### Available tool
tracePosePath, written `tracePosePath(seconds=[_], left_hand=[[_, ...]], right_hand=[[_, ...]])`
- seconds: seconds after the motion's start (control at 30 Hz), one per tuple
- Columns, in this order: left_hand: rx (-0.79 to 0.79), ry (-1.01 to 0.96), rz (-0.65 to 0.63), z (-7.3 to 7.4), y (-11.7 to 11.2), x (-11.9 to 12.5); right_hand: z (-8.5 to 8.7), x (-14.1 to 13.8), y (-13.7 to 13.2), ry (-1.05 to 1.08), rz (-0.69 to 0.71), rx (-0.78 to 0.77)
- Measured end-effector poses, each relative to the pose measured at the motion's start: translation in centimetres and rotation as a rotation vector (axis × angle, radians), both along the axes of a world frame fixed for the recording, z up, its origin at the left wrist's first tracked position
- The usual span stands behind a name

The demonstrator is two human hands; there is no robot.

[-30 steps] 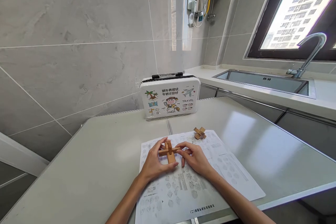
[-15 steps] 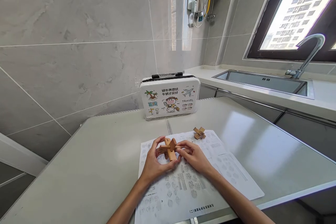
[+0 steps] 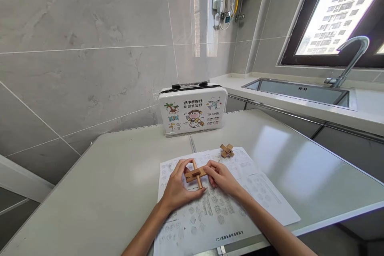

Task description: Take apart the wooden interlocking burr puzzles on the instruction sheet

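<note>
Between my two hands is a wooden interlocking puzzle (image 3: 195, 173) made of crossed brown pieces, one of them marked with a dark numeral. My left hand (image 3: 177, 184) grips the ends of its upright bar between thumb and fingers. At the end of the crosswise piece, the fingertips of my right hand (image 3: 220, 177) pinch the wood. Under both hands lies a printed sheet (image 3: 228, 224) with small puzzle diagrams. A second wooden puzzle (image 3: 227, 151), also crossed and marked, sits near the sheet's far edge.
A white cartoon-printed case (image 3: 193, 112) with a black handle stands upright behind the sheet on the pale table (image 3: 120, 192). A grey tiled wall rises behind. To the right are a counter with a sink (image 3: 303, 92) and a curved faucet (image 3: 354, 60).
The puzzle has been turned between my hands, so its numbered crosswise piece now faces up. My right fingers have shifted onto the end of that piece.
</note>
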State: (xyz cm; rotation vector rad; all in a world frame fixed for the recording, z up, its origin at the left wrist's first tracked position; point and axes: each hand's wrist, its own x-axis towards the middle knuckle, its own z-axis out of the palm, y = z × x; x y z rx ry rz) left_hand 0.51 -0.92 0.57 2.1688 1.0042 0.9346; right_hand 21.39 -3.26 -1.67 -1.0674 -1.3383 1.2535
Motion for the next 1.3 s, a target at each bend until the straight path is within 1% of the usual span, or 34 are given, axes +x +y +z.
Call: tracePosePath(seconds=[0.17,0.43,0.6,0.7,0.8,0.93,1.0,1.1,1.3], left_hand=[[0.004,0.009,-0.015,0.14,0.15,0.05],[-0.006,-0.026,-0.06,0.09,0.17,-0.06],[0.014,-0.027,-0.064,0.01,0.27,-0.12],[0.028,-0.025,-0.069,0.08,0.25,-0.1],[0.063,-0.017,-0.06,0.24,0.2,-0.02],[0.145,-0.008,-0.027,0.4,0.23,0.0],[0.197,0.004,-0.023,0.35,0.27,-0.09],[0.24,0.017,-0.021,0.09,0.32,-0.31],[0.198,0.06,-0.057,-0.45,0.39,-0.7]], right_hand=[[-0.15,0.14,0.27,0.047,0.001,-0.041],[0.36,-0.12,-0.21,0.085,0.138,-0.107],[0.28,0.03,-0.21,0.11,0.165,-0.109],[0.05,0.08,-0.14,0.117,0.174,-0.106],[-0.13,0.14,-0.01,0.115,0.152,-0.093],[-0.05,0.29,0.19,0.119,0.082,-0.06],[0.09,0.35,0.2,0.12,0.072,-0.044],[0.1,0.29,0.08,0.108,0.098,-0.02],[-0.52,0.06,-0.2,0.048,0.178,0.015]])
